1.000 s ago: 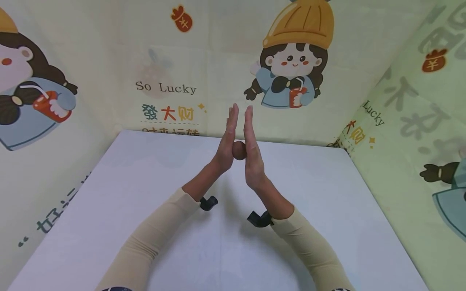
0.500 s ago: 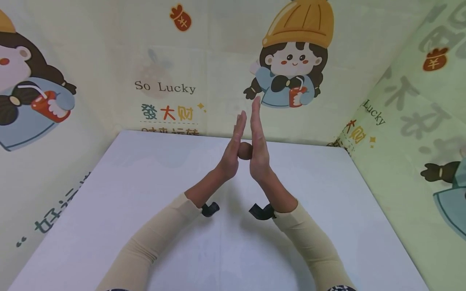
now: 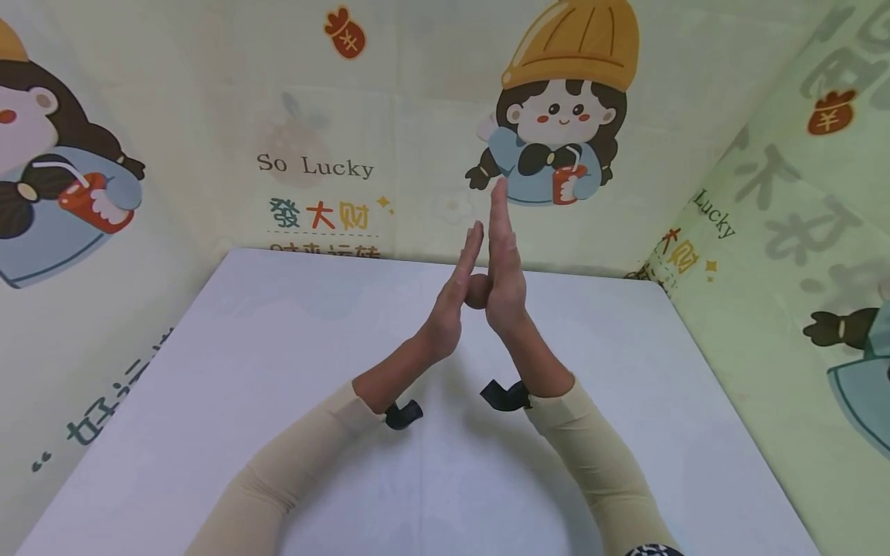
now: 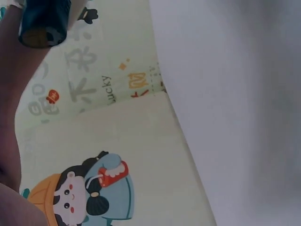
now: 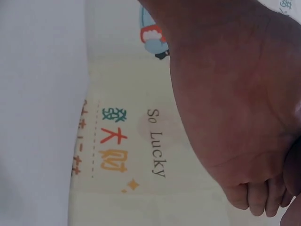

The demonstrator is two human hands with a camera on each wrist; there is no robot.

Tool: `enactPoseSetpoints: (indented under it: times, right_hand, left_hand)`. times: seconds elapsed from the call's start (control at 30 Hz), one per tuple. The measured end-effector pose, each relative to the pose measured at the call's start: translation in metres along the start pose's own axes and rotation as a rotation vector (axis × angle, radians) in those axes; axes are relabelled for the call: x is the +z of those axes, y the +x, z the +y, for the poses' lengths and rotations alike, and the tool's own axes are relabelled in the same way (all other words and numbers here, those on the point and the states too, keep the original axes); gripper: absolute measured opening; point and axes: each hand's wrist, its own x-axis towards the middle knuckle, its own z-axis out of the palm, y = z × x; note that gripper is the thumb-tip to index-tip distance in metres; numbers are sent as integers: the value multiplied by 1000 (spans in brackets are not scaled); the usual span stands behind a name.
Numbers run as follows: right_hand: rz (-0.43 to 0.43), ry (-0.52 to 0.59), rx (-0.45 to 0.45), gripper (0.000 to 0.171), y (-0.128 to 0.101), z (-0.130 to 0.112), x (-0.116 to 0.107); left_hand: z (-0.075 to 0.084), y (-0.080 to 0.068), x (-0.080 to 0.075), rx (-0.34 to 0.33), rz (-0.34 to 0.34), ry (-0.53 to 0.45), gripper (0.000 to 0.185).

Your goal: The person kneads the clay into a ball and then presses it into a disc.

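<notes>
A small brown ball (image 3: 477, 292) is held between two flat palms, raised above the white table. My left hand (image 3: 450, 305) presses on its left side with straight fingers pointing up and away. Against the other side lies my right hand (image 3: 506, 282), also straight-fingered, its tips reaching farther than those of the left. In the right wrist view, the palm of the right hand (image 5: 235, 103) fills much of the right side, and the dark ball (image 5: 293, 167) shows only partly at the edge. The left wrist view does not show the ball.
The white tabletop (image 3: 389, 479) spreads beneath both arms. Cream sheets (image 3: 431, 93) printed with cartoon figures and lettering stand along its back and sides. Black wrist-worn cameras (image 3: 506, 395) project inward below the hands.
Both hands and the ball have shifted to the right. The right hand has slid forward along the ball while the left has drawn back, so their fingertips are more offset.
</notes>
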Motion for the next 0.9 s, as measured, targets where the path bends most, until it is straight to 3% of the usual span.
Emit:
enactPoseSetpoints:
  times: [0.37,0.7,0.9]
  right_hand:
    - [14,126,61,77,4,4,-8]
    - [-39,136,49,68,-3,13,-6]
    - [-71,107,34,64,-8,15,-1]
  left_hand:
    - [14,-8,9,25,4,-42,63]
    - [26,-7,12,77,53,-53,64]
    - [32,-2,8,130,94,-10,64]
